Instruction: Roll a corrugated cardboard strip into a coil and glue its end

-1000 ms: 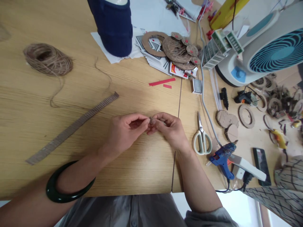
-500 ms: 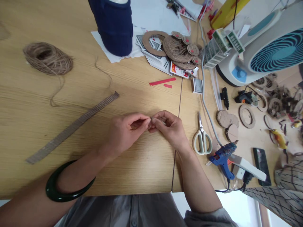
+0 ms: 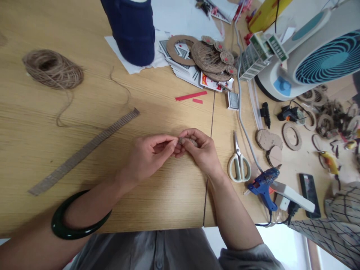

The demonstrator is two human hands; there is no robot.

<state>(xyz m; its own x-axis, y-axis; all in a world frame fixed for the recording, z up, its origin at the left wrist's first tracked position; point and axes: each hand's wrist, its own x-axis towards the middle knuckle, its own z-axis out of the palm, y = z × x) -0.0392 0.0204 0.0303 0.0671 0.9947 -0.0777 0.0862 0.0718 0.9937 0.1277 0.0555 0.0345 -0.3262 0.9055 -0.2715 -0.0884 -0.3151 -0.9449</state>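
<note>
Both hands meet over the middle of the wooden table (image 3: 84, 202). My left hand (image 3: 147, 157) and my right hand (image 3: 201, 150) pinch a small brown corrugated-cardboard roll (image 3: 188, 141) between their fingertips. The roll is mostly hidden by my right fingers. A dark green bangle (image 3: 75, 225) sits on my left forearm. A long strip of corrugated cardboard (image 3: 84, 150) lies flat to the left of my hands.
A ball of jute twine (image 3: 52, 69) lies far left. Scissors (image 3: 239, 161), a blue glue gun (image 3: 264, 187) and a phone (image 3: 309, 189) lie to the right. Behind are a navy container (image 3: 132, 30), playing cards with cardboard rings (image 3: 205, 60) and a fan (image 3: 317, 56).
My right fingers have turned slightly, so more of the small cardboard roll shows. Both hands stay in the same place.
</note>
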